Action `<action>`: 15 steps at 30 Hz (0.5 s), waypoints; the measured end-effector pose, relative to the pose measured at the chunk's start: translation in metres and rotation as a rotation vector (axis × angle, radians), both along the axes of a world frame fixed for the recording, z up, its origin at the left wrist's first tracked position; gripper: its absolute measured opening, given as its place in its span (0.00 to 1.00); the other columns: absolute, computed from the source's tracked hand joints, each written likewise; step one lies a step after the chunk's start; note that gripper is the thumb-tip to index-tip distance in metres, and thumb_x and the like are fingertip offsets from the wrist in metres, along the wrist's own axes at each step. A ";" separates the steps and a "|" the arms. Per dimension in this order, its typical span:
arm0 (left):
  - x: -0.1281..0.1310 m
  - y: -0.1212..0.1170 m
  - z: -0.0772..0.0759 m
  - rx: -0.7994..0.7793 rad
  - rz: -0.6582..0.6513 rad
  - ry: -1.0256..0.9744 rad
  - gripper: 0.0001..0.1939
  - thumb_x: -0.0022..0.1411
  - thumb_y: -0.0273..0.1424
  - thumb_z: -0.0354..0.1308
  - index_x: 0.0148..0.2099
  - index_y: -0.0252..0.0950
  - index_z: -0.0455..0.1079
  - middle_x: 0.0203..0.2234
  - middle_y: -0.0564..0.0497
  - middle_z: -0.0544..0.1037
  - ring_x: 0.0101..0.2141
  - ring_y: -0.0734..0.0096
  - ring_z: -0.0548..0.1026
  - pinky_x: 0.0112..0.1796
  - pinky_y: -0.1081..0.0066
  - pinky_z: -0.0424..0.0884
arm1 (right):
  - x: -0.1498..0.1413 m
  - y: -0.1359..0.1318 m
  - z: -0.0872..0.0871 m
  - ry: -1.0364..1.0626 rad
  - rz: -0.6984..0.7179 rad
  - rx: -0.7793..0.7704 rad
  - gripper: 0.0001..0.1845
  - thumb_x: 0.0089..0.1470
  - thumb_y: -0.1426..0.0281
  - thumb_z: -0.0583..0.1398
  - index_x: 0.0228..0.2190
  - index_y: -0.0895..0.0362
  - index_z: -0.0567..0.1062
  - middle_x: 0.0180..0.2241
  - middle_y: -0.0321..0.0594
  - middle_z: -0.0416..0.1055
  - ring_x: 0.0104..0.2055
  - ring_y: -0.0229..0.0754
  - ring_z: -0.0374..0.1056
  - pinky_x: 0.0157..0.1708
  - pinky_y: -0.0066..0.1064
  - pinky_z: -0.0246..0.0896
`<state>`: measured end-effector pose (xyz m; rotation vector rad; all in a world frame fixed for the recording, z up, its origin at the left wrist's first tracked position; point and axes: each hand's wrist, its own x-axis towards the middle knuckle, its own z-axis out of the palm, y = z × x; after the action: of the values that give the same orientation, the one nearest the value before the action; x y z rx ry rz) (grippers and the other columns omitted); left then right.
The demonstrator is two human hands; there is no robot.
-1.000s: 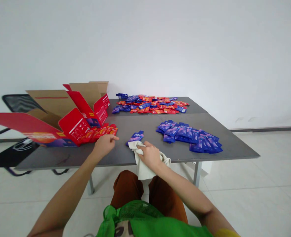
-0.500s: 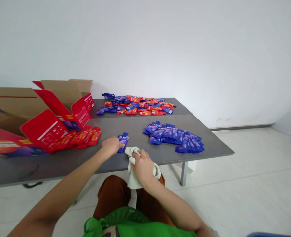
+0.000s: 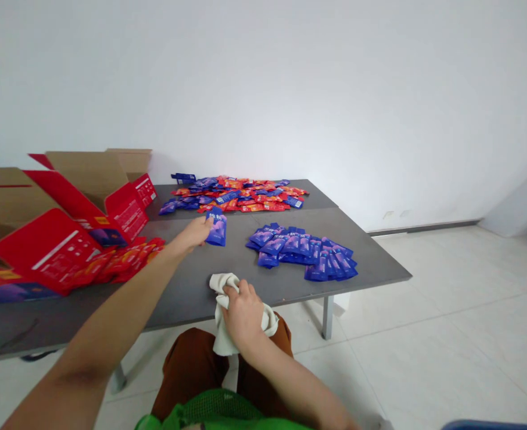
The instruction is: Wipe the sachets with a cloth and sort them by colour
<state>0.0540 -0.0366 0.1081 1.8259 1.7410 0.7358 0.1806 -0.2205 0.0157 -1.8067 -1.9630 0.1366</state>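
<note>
My left hand point(image 3: 192, 234) reaches across the grey table point(image 3: 191, 304), its fingertips on a blue sachet point(image 3: 217, 230) with a purple print. Nearer my body, my right hand point(image 3: 243, 316) is closed around a crumpled white cloth point(image 3: 221, 337), which hangs over the table's front edge. A neat spread of several blue sachets point(image 3: 301, 251) lies to the right of the single sachet, out of reach of both hands' fingers.
A mixed pile of red and blue sachets point(image 3: 236, 194) lies at the far end of the table. At the left, an open cardboard box with red flaps point(image 3: 84, 179) stands beside loose red sachets point(image 3: 120, 266). Brown trousers and a green bag show below.
The blue sachet has slid away from me across the table under my left hand. My right hand and cloth have drawn back toward my body. The view has turned slightly right.
</note>
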 end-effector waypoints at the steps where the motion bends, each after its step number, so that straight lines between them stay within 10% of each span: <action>1: 0.013 0.006 0.010 0.000 -0.029 -0.061 0.19 0.65 0.38 0.41 0.42 0.31 0.67 0.26 0.48 0.73 0.24 0.69 0.70 0.22 0.74 0.65 | 0.000 0.000 0.000 0.012 -0.006 0.001 0.17 0.50 0.65 0.63 0.44 0.48 0.72 0.40 0.40 0.64 0.42 0.45 0.61 0.38 0.33 0.58; 8: 0.125 0.037 0.019 -0.053 -0.242 -0.372 0.17 0.66 0.40 0.44 0.38 0.32 0.66 0.21 0.52 0.68 0.19 0.77 0.66 0.19 0.77 0.62 | -0.003 0.000 -0.004 0.083 -0.072 -0.002 0.16 0.46 0.65 0.65 0.41 0.48 0.74 0.39 0.40 0.65 0.41 0.46 0.62 0.37 0.34 0.59; 15: 0.193 0.048 -0.022 0.025 -0.441 0.107 0.19 0.63 0.42 0.49 0.35 0.30 0.70 0.28 0.42 0.77 0.32 0.61 0.76 0.31 0.69 0.70 | -0.004 0.003 -0.010 0.132 -0.090 -0.006 0.20 0.42 0.67 0.68 0.40 0.46 0.74 0.39 0.40 0.66 0.41 0.47 0.63 0.37 0.35 0.60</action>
<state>0.2472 0.0111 0.0858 2.1955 1.3175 0.4881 0.1767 -0.2180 0.0053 -1.8376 -1.7895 0.2261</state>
